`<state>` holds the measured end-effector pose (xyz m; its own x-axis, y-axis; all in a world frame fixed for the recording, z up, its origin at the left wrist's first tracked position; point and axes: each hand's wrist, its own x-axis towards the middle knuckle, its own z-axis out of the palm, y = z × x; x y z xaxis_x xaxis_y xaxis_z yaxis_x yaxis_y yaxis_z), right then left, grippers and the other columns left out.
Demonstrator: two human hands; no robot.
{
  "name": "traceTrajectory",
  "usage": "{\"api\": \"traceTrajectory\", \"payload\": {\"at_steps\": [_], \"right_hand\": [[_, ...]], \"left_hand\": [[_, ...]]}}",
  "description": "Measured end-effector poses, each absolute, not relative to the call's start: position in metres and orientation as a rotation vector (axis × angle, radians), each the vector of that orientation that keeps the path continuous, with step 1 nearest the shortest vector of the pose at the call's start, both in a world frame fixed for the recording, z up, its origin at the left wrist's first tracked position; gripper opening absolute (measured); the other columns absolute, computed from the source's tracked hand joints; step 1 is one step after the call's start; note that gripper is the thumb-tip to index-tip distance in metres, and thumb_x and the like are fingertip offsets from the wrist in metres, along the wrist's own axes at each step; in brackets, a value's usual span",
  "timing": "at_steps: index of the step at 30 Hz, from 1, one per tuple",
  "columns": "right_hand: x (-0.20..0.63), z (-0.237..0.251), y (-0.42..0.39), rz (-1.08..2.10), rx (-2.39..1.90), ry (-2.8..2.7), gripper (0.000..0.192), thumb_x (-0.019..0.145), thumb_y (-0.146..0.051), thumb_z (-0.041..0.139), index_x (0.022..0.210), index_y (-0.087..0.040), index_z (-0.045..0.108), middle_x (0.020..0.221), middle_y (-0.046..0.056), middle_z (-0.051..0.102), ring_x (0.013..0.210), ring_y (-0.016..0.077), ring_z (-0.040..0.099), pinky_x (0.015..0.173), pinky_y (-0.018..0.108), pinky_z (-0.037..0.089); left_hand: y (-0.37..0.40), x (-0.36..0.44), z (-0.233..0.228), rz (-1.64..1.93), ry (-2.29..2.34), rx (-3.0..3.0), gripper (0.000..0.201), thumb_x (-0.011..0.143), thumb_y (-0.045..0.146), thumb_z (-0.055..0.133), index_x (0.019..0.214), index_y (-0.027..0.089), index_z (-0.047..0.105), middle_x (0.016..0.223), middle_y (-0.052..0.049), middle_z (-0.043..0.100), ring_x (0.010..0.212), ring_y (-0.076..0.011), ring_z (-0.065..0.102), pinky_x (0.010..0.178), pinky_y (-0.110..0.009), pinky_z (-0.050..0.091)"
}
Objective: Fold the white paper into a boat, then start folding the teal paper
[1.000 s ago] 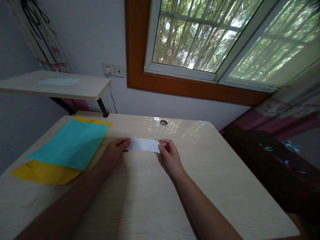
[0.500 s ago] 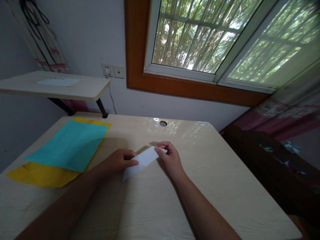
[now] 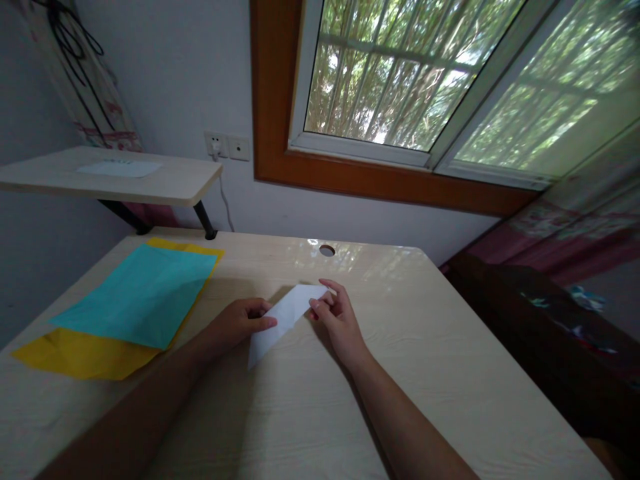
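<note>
Both sets of fingers [image 3: 320,305] are closed on a folded white paper strip [image 3: 281,320]: the left hand [image 3: 239,323] pins its middle and the right hand [image 3: 336,317] pinches its far end, so it lies slanted, steadied at two points. It rests on the pale wooden surface [image 3: 400,360], with a teal sheet [image 3: 140,293] over a yellow sheet [image 3: 80,353] well apart to the left.

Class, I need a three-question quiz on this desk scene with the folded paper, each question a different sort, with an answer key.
1. True or false: both hands touch the white paper.
2. Which sheet lies on top at the left of the desk? A teal B yellow C red
3. Fill in: the round hole in the desk lies on the ____ side of the paper.

Key:
1. True: left hand and right hand each pinch it.
2. A: the teal sheet covers the yellow sheet.
3. Far, toward the window.
</note>
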<state>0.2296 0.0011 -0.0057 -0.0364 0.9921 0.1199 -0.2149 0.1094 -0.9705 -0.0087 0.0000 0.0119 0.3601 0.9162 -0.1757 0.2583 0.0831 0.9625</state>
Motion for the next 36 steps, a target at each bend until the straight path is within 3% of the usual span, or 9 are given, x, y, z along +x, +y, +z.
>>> {"api": "traceTrajectory", "payload": {"at_steps": [8,11,16,21,27,36], "right_hand": [[0.230,-0.002,-0.009,1.255,-0.987,-1.598,0.041,0.090,-0.042,0.068,0.130,-0.030,0.067,0.090,0.001,0.065,0.080,0.0155,0.059,0.074,0.029,0.047],[0.228,0.001,-0.013,1.210,-0.973,-1.782,0.046,0.090,-0.042,0.068,0.135,-0.033,0.065,0.100,0.003,0.068,0.081,0.0160,0.060,0.074,0.029,0.048],[0.224,0.004,-0.016,1.169,-0.928,-1.938,0.050,0.094,-0.042,0.063,0.143,-0.037,0.057,0.096,0.001,0.071,0.082,0.0181,0.062,0.078,0.031,0.049],[0.224,-0.001,-0.015,1.164,-0.942,-1.872,0.046,0.097,-0.041,0.059,0.143,-0.038,0.057,0.116,0.002,0.073,0.099,0.0220,0.066,0.092,0.038,0.051],[0.225,-0.005,-0.012,1.251,-0.930,-1.687,0.046,0.097,-0.043,0.059,0.143,-0.036,0.057,0.142,0.002,0.062,0.123,0.0250,0.061,0.106,0.044,0.047],[0.223,0.000,-0.010,1.352,-1.007,-1.367,0.045,0.093,-0.051,0.063,0.135,-0.037,0.063,0.143,0.001,0.062,0.124,0.0258,0.059,0.105,0.045,0.047]], "left_hand": [[0.000,-0.007,0.008,0.731,1.151,1.419,0.035,0.077,0.051,0.072,0.088,0.018,0.075,0.085,-0.004,0.073,0.079,-0.0230,0.064,0.071,-0.030,0.044],[0.000,-0.006,0.004,0.721,1.143,1.444,0.036,0.079,0.053,0.070,0.084,0.018,0.074,0.082,-0.003,0.072,0.078,-0.0217,0.062,0.069,-0.029,0.043],[-0.001,-0.004,0.002,0.708,1.130,1.463,0.036,0.081,0.053,0.068,0.080,0.018,0.073,0.077,-0.002,0.069,0.073,-0.0198,0.059,0.068,-0.028,0.041],[-0.002,-0.003,0.006,0.705,1.155,1.462,0.037,0.077,0.054,0.069,0.069,0.018,0.067,0.066,0.000,0.060,0.065,-0.0170,0.051,0.062,-0.027,0.035],[-0.002,-0.002,0.007,0.687,1.141,1.400,0.040,0.073,0.058,0.070,0.067,0.019,0.063,0.065,0.000,0.058,0.062,-0.0165,0.048,0.058,-0.026,0.032],[-0.002,-0.002,0.010,0.704,1.158,1.388,0.040,0.072,0.057,0.071,0.067,0.018,0.064,0.064,0.000,0.058,0.061,-0.0163,0.048,0.060,-0.027,0.032]]}}
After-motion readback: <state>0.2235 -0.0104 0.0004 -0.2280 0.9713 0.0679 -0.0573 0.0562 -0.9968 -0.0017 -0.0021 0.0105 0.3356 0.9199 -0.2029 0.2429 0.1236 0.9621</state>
